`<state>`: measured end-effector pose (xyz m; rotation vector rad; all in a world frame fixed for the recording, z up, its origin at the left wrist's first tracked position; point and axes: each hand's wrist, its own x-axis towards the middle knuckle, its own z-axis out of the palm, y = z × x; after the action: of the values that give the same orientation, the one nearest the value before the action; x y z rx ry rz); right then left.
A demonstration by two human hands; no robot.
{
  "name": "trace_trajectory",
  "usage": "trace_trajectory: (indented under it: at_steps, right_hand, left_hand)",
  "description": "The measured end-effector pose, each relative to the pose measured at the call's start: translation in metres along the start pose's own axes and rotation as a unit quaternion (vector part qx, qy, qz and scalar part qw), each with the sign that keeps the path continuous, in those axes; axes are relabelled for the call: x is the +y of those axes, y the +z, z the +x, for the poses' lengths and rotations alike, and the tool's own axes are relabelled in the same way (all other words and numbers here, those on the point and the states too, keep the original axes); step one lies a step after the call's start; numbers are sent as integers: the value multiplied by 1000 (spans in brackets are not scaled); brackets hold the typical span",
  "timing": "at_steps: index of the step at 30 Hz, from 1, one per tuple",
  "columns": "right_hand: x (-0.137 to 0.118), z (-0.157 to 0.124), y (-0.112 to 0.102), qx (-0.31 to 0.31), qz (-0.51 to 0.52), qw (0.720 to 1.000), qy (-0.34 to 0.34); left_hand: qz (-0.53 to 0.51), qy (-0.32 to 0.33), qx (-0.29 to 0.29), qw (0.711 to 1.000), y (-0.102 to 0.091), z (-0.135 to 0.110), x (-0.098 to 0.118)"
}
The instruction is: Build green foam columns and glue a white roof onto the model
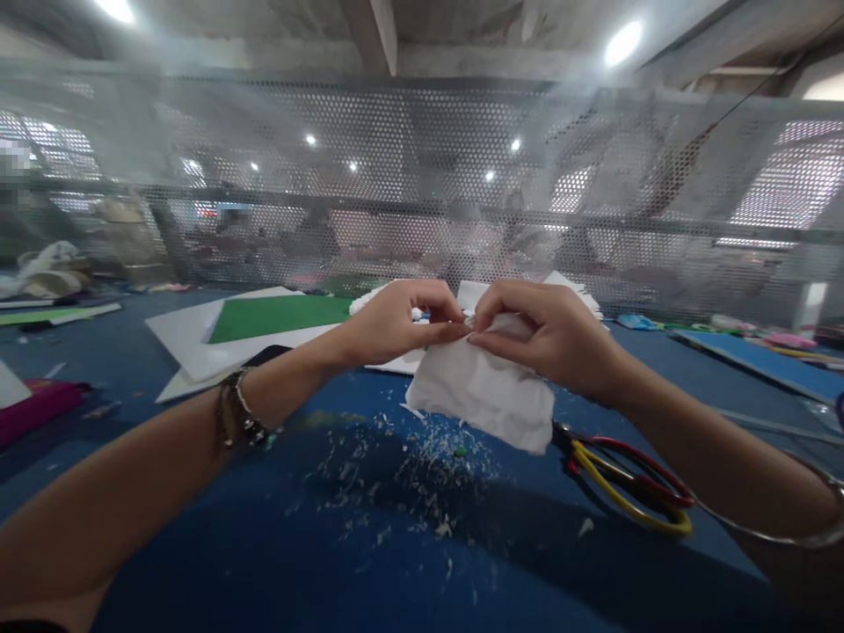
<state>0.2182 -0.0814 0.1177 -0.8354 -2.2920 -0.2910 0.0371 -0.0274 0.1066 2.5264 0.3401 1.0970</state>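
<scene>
A piece of white paper (484,391) hangs above the blue table (264,545), gripped along its top edge by both hands. My left hand (396,321) pinches the upper left corner with thumb and forefinger, fingers curled. My right hand (550,338) is closed over the upper right part, its fingertips meeting those of the left. Small white paper scraps (409,475) lie scattered on the table right under the paper. Scissors with red and yellow handles (623,479) rest on the table below my right wrist.
White sheets with a green sheet (280,316) on top lie behind my hands. A pink object (36,409) is at the left edge, a blue board (758,360) at the right. A perforated metal screen (422,185) closes off the far side.
</scene>
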Motion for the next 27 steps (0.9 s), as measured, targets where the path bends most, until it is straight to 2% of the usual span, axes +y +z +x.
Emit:
trace_trajectory:
  at_steps: [5, 8, 15, 23, 27]
  right_hand:
    - [2, 0, 2, 12, 43, 998, 50]
    - [-1, 0, 2, 25, 60, 996, 54]
    - [-10, -1, 1, 57, 102, 991, 72]
    - [-11, -2, -9, -10, 188, 981, 47]
    - [-13, -3, -9, -18, 248, 967, 49]
  left_hand:
    - [35, 1, 11, 999, 2, -2, 4]
    - [43, 11, 22, 999, 0, -2, 7]
    - [67, 92, -11, 994, -10, -2, 11]
    - [-27, 120, -48, 991, -16, -1, 2]
    - [-44, 144, -67, 986, -17, -2, 1]
